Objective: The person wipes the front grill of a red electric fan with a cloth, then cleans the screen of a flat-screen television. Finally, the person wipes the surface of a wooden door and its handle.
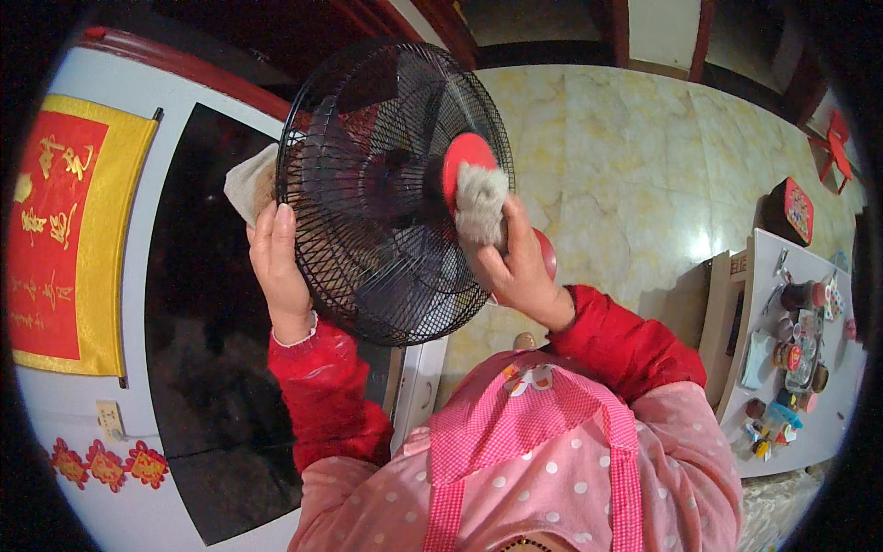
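Observation:
A fan with a round black wire guard [386, 276] and a red centre cap [469, 148] stands upright before me. My right hand [514, 265] holds a greyish cloth [481, 203] against the red cap, its fingers closed around the cloth's lower part. At the guard's left edge is my left hand [279, 265], fingers raised along the rim. A second, white and brown cloth [254, 181] shows just above those fingers, partly behind the guard; the fingers seem to press it there. Part of a red base shows behind my right wrist.
On the right, a white table [828, 421] bears jars, glasses, a folded cloth and small items. Beyond it are a red patterned box [798, 210] and a red stool [836, 152]. A black panel [214, 345] and a red-and-yellow hanging scroll [103, 241] are on the left.

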The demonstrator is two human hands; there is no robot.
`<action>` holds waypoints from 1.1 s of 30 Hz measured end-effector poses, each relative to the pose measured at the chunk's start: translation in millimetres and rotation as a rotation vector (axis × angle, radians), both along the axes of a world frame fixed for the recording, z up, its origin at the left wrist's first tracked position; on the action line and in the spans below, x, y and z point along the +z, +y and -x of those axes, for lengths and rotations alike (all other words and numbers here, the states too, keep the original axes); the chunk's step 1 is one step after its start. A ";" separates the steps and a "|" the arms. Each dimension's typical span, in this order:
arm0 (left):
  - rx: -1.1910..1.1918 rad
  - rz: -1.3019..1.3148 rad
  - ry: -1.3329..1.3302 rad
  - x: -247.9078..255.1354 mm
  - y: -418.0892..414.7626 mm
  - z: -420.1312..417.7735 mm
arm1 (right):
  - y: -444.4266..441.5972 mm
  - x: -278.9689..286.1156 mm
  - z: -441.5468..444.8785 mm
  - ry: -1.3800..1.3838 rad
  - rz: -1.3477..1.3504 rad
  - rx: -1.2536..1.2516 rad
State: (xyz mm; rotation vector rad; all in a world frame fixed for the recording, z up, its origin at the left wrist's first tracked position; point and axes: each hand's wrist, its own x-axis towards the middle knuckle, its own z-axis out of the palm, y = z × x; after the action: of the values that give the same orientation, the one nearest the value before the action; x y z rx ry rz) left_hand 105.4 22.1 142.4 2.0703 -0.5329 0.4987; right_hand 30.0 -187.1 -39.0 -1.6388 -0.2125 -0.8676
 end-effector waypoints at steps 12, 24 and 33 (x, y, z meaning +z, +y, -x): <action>0.036 0.007 0.002 -5.9 3.4 -4.2 | 27.3 23.5 23.4 -0.324 0.607 0.348; 0.025 0.010 0.011 -7.6 6.6 -2.0 | 46.1 49.1 24.5 -0.385 0.467 0.260; -0.004 -0.004 -0.011 -10.3 5.7 -3.4 | -18.7 64.2 -52.2 -0.199 0.233 -0.185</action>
State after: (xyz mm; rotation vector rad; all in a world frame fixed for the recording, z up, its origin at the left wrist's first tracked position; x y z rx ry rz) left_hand 108.7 27.8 132.0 2.0709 -0.5447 0.5072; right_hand 82.1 -205.8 25.2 -1.8076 -0.3134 -1.1847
